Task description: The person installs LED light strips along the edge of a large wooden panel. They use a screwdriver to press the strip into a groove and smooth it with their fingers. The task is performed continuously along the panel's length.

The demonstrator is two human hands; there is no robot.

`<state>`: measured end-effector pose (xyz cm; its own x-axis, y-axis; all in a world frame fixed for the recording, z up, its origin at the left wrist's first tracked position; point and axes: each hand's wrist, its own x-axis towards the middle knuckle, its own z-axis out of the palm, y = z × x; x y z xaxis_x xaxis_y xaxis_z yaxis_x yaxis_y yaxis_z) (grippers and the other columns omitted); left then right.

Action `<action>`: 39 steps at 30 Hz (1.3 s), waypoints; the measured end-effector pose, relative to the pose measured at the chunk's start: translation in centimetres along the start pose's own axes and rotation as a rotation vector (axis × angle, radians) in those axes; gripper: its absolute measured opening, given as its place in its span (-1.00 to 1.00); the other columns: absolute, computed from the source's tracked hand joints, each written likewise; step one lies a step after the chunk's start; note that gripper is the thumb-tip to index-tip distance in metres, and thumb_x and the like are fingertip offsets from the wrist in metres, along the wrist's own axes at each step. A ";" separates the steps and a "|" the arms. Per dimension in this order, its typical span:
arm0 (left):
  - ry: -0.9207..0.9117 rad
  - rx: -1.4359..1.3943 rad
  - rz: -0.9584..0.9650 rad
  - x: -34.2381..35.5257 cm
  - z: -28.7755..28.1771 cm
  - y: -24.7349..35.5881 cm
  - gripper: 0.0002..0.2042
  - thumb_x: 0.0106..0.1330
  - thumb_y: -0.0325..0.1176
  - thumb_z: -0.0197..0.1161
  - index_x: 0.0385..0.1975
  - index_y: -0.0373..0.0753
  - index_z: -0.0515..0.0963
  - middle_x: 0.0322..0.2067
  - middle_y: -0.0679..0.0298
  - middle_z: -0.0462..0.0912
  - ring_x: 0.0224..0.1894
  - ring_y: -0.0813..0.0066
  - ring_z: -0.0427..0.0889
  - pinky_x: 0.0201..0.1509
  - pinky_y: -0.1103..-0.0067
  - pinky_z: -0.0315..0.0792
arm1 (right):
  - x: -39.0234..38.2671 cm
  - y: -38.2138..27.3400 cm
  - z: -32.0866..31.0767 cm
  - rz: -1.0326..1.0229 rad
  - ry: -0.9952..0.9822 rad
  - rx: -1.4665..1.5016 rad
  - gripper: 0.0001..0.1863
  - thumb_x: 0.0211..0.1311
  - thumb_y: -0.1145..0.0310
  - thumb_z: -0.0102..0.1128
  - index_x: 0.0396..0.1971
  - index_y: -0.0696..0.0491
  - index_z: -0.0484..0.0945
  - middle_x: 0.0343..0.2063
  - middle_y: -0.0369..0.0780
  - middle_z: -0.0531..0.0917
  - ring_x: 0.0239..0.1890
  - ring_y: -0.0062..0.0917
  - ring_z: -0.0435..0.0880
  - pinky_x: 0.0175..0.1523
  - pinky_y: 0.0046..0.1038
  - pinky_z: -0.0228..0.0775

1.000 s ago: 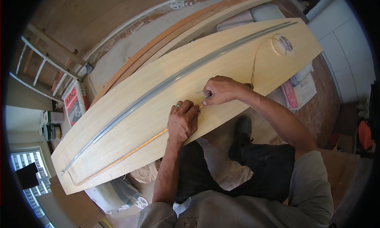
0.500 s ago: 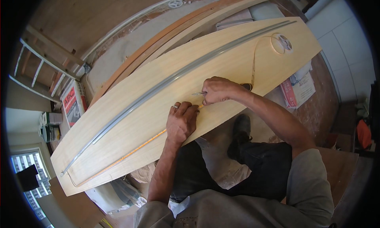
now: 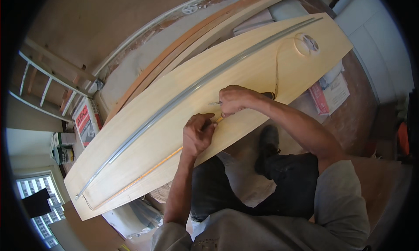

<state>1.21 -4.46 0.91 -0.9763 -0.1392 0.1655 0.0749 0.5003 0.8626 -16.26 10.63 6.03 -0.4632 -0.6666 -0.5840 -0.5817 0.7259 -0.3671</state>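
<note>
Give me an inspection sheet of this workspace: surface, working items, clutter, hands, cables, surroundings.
Surface: long pale wooden board, in front of the person.
Working items: orange strip along the near side; grey channel farther across; coil near the right end.
Clutter: planks beyond the board; red-and-white package below its right end.
Left hand: fingers at the orange strip; exact grip unclear.
Right hand: closed around a slim pointed item.
Cables: thin wire curving at the orange strip's left end.
Surroundings: ladder-like frame, red-and-white bag and window, all left.
</note>
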 end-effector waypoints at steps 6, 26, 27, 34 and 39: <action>-0.282 0.181 -0.001 4.1 -0.8 0.3 -0.82 0.21 -0.42 0.49 -0.21 -0.29 0.80 -0.27 0.05 0.83 -0.23 0.15 0.84 -0.08 0.34 0.65 | 0.0 -1.0 -0.3 0.055 -0.029 0.019 -0.75 -0.07 0.25 0.45 -0.56 0.16 0.76 -0.53 -0.05 0.76 -0.46 -0.22 0.73 -0.31 -0.20 0.56; -0.589 0.422 -0.221 8.5 0.4 0.6 -0.76 0.12 -0.31 0.50 -0.25 -0.27 0.82 -0.26 0.04 0.86 -0.20 0.07 0.84 -0.03 0.29 0.68 | 1.0 1.0 -0.1 -0.057 -0.060 -0.038 -0.75 -0.15 0.31 0.44 -0.49 0.18 0.80 -0.43 -0.01 0.80 -0.39 -0.23 0.77 -0.28 -0.13 0.58; -0.588 0.443 -0.227 8.6 0.7 0.8 -0.76 0.11 -0.32 0.50 -0.25 -0.27 0.82 -0.26 0.04 0.86 -0.22 0.06 0.84 -0.04 0.29 0.69 | 1.3 1.2 0.3 -0.046 -0.070 -0.030 -0.76 -0.16 0.32 0.45 -0.49 0.17 0.80 -0.43 -0.01 0.79 -0.39 -0.24 0.77 -0.28 -0.14 0.58; -0.652 0.302 -0.255 9.1 -1.3 0.6 -0.76 0.15 -0.31 0.45 -0.24 -0.27 0.84 -0.31 0.02 0.86 -0.29 0.15 0.85 -0.14 0.34 0.68 | 1.6 0.6 -0.4 -0.024 -0.139 -0.094 -0.68 -0.04 0.22 0.47 -0.39 0.19 0.82 -0.36 -0.01 0.83 -0.25 -0.18 0.82 -0.12 -0.13 0.63; -0.586 0.388 -0.186 9.1 -0.3 2.2 -0.77 0.16 -0.36 0.48 -0.24 -0.34 0.82 -0.35 -0.02 0.85 -0.33 0.24 0.85 -0.18 0.37 0.67 | 2.3 2.8 0.7 -0.104 -0.031 -0.015 -0.73 -0.12 0.26 0.53 -0.48 0.16 0.80 -0.46 -0.09 0.79 -0.41 -0.29 0.74 -0.27 -0.20 0.57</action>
<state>-7.42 -4.82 4.47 -0.9223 0.1748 -0.3446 -0.0743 0.7950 0.6020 -18.47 11.30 3.16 -0.3792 -0.7323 -0.5656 -0.6353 0.6505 -0.4162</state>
